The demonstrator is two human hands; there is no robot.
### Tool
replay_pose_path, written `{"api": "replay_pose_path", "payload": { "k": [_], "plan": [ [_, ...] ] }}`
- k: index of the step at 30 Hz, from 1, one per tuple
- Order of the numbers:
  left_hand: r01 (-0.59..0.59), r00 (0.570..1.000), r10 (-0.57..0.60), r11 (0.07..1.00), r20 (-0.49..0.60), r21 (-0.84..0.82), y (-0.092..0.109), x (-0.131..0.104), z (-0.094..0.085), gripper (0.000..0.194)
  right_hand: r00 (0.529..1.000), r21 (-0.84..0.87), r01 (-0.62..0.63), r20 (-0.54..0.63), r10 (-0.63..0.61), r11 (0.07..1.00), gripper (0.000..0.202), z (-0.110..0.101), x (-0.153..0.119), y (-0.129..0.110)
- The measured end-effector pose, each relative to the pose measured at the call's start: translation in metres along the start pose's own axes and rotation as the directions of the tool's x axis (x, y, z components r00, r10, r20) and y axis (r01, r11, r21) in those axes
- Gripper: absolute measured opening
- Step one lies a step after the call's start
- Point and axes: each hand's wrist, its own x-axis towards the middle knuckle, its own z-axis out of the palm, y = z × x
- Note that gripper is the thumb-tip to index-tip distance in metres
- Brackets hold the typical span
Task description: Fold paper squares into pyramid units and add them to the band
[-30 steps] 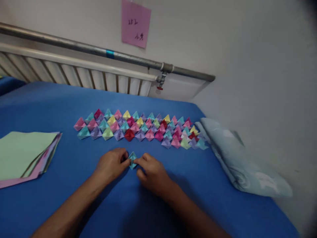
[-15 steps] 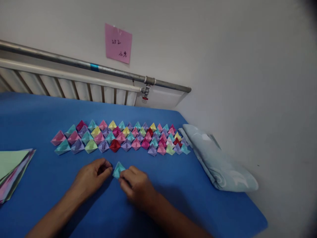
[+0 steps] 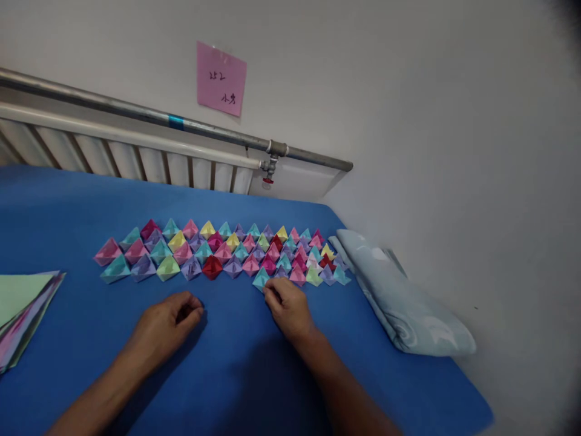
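Observation:
A turquoise folded paper boat (image 3: 260,278) is pinched at its right side by the fingertips of my right hand (image 3: 291,307). It sits at the near edge of the rows of paper boats, beside a purple one (image 3: 281,272) that my hand partly covers. Resting on the blue tabletop (image 3: 218,375) to the left, my left hand (image 3: 169,322) is curled with thumb and fingers together, and nothing shows in it. The red paper boat (image 3: 212,266) lies just beyond it, among several rows of pink, purple, yellow, green and turquoise boats.
A stack of coloured paper (image 3: 27,309) lies at the left edge. On the right, a folded pale green cloth (image 3: 399,297) hangs partly over the table's edge. Behind the table are a radiator (image 3: 149,163), a metal pipe (image 3: 218,132) and a wall with a pink note (image 3: 221,79).
My right hand has carried the turquoise paper boat away from my left hand, rightward and forward to the front row. My left hand has stayed in place.

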Motion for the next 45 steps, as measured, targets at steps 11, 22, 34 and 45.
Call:
{"api": "replay_pose_path", "payload": {
  "k": [11,22,34,45],
  "plan": [
    [-0.027,1.0,0.027,1.0,-0.015,0.01,-0.005,0.001,0.002,0.03,0.998,0.003,-0.052,-0.028,0.052,0.999,0.012,0.001,0.005,0.007],
    [-0.057,0.998,0.057,0.998,-0.015,0.033,-0.011,0.003,0.004,0.032,0.915,0.035,0.19,0.356,-0.19,0.981,0.008,0.013,-0.033,-0.057],
    [-0.074,0.994,0.079,0.995,-0.078,0.065,-0.015,0.007,0.004,0.036,0.961,0.135,0.124,0.232,-0.154,0.983,0.008,0.035,-0.029,-0.04],
    [-0.12,0.99,0.127,0.987,-0.062,0.104,-0.013,0.004,0.0,0.037,0.943,0.023,-0.258,-0.211,0.257,0.966,0.012,-0.016,-0.025,0.022]
  ]
}}
